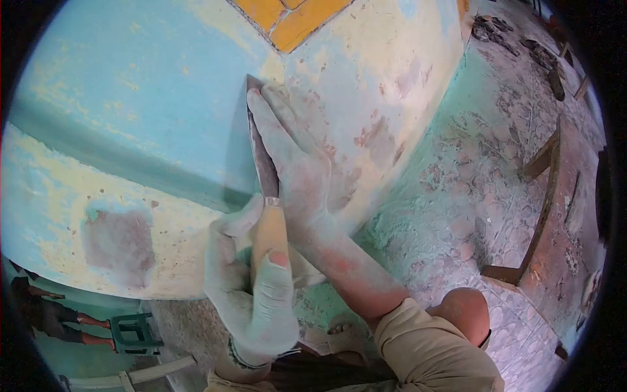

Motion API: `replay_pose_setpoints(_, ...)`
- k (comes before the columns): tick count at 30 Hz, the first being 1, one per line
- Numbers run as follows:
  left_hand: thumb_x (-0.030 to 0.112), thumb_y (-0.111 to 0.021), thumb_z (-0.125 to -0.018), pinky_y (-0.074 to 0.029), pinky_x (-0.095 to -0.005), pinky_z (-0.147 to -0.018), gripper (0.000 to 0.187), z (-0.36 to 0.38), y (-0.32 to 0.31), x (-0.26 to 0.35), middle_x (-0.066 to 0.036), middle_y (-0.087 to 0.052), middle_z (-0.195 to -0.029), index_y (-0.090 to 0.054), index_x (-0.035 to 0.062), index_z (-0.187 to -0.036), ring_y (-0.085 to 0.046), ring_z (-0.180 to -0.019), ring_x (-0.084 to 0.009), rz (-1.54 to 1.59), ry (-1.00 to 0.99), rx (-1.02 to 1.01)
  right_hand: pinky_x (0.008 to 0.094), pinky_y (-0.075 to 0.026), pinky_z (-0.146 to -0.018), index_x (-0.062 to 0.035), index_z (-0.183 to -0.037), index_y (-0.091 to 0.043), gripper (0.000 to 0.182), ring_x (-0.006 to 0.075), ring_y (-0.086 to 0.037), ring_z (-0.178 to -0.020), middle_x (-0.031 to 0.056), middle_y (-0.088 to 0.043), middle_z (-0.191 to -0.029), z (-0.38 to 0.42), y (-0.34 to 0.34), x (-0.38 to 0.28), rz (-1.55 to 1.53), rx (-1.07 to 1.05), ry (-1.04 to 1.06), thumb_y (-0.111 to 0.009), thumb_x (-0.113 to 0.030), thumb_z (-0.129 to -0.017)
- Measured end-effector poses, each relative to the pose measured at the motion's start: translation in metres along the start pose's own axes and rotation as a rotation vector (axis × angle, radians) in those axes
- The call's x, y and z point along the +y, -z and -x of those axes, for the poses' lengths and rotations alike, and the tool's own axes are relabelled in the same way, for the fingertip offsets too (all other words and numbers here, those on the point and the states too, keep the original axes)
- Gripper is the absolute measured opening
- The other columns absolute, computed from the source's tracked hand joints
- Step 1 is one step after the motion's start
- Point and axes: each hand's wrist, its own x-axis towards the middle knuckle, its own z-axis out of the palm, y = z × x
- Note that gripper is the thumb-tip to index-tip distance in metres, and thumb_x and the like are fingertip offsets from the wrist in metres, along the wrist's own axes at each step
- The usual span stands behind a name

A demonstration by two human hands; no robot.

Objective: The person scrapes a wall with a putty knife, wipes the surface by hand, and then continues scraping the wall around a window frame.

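My left hand (261, 300), dusted pale, is wrapped around the wooden handle of a scraper (270, 228), with the thumb along the handle. The scraper's dark metal blade points up and away, its edge against a large curved painted surface (163, 111) of worn blue and pale yellow. My right hand (297, 157), also dusty, lies with fingers stretched along the blade, a fingertip close to its far end. Part of the blade is hidden behind those fingers. Just beyond the tip is an orange diamond-shaped panel (307, 23).
Bare brown patches (119, 245) mark the surface. Dusty, patterned floor (450, 215) runs along the right, with a wooden bench-like piece (555, 215) on it. At lower left, a person (55, 313) is near a green stool (136, 333). Dark footwear (494, 32) lies at top right.
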Motion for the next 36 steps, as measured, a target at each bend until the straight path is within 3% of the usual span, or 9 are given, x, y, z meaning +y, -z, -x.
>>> replay_pose_setpoints(7,0.019,-0.059,-0.086,-0.036,-0.0182,-0.052,0.044,-0.007,-0.007,0.006,-0.011,-0.061,-0.092,-0.046,-0.0051,-0.121,-0.050,-0.060,-0.0067,0.025,0.062,-0.005,0.0386,-0.042,-0.096,0.0002,-0.120,-0.058,0.036,0.0344,-0.056,-0.111,0.0205,-0.059,-0.116,-0.002,0.014,-0.009,-0.004,-0.149,-0.063,-0.056,-0.002,-0.084)
replay_pose_setpoints(10,0.021,-0.059,-0.087,-0.039,-0.0200,-0.056,0.046,-0.003,-0.006,0.006,-0.012,-0.060,-0.094,-0.045,-0.0045,-0.122,-0.052,-0.064,-0.0084,0.031,0.088,-0.047,0.0382,-0.042,-0.097,-0.0002,-0.123,-0.056,0.039,0.0346,-0.055,-0.113,0.0214,-0.058,-0.119,-0.006,0.012,0.001,-0.117,-0.100,-0.075,-0.054,-0.001,-0.084)
replay_pose_setpoints(15,0.024,-0.060,-0.089,-0.044,-0.0230,-0.063,0.048,-0.001,-0.009,0.009,-0.013,-0.060,-0.097,-0.043,-0.0033,-0.125,-0.055,-0.070,-0.0113,0.022,0.102,-0.065,0.0385,-0.041,-0.098,-0.0010,-0.125,-0.054,0.042,0.0355,-0.054,-0.115,0.0216,-0.056,-0.122,-0.004,0.010,-0.004,-0.054,-0.067,-0.085,-0.055,-0.001,-0.083)
replay_pose_setpoints(17,0.024,-0.060,-0.089,-0.042,-0.0218,-0.056,0.048,-0.005,-0.012,0.011,-0.010,-0.061,-0.087,-0.042,-0.0029,-0.126,-0.052,-0.061,-0.0091,0.069,0.087,-0.114,0.0383,-0.042,-0.098,-0.0016,-0.124,-0.056,0.041,0.0359,-0.054,-0.115,0.0215,-0.057,-0.121,-0.011,0.008,-0.001,-0.048,-0.014,-0.049,-0.057,-0.001,-0.082)
replay_pose_setpoints(20,0.018,-0.058,-0.086,-0.030,-0.0188,-0.038,0.043,-0.016,-0.013,0.003,-0.010,-0.060,-0.073,-0.047,-0.0094,-0.117,-0.040,-0.043,-0.0041,0.063,0.028,-0.004,0.0382,-0.043,-0.097,-0.0024,-0.120,-0.058,0.039,0.0364,-0.055,-0.114,0.0212,-0.059,-0.118,-0.007,0.003,0.005,-0.069,0.023,-0.062,-0.059,0.000,-0.081)
replay_pose_setpoints(25,0.013,-0.053,-0.088,-0.032,-0.0195,-0.036,0.039,-0.014,-0.014,0.004,-0.025,-0.056,-0.108,-0.046,-0.0108,-0.118,-0.041,-0.042,-0.0053,0.059,0.037,-0.035,0.0384,-0.044,-0.096,-0.0015,-0.117,-0.060,0.035,0.0362,-0.058,-0.110,0.0209,-0.061,-0.115,-0.010,0.000,0.005,-0.009,0.054,-0.027,-0.059,0.000,-0.082)
replay_pose_setpoints(27,0.012,-0.053,-0.088,-0.032,-0.0197,-0.035,0.038,-0.012,-0.012,0.003,-0.027,-0.056,-0.113,-0.045,-0.0109,-0.118,-0.042,-0.042,-0.0059,0.056,0.052,-0.029,0.0383,-0.044,-0.096,-0.0007,-0.117,-0.060,0.035,0.0358,-0.058,-0.110,0.0209,-0.060,-0.115,-0.016,-0.001,0.012,-0.016,0.047,-0.042,-0.059,0.000,-0.082)
replay_pose_setpoints(33,0.013,-0.054,-0.085,-0.032,-0.0186,-0.035,0.038,-0.013,-0.023,0.004,-0.024,-0.059,-0.105,-0.047,-0.0105,-0.114,-0.043,-0.042,-0.0062,0.038,-0.034,0.014,0.0384,-0.044,-0.096,0.0014,-0.117,-0.059,0.035,0.0361,-0.057,-0.111,0.0211,-0.060,-0.116,-0.016,-0.002,0.012,-0.037,0.052,-0.004,-0.059,0.001,-0.082)
replay_pose_setpoints(36,0.015,-0.056,-0.084,-0.032,-0.0176,-0.036,0.039,-0.017,-0.015,0.003,-0.022,-0.060,-0.100,-0.048,-0.0102,-0.113,-0.043,-0.042,-0.0056,0.045,0.028,0.033,0.0389,-0.043,-0.097,0.0015,-0.118,-0.058,0.036,0.0362,-0.057,-0.111,0.0214,-0.060,-0.116,-0.016,0.001,0.012,-0.058,0.020,-0.058,-0.059,0.000,-0.082)
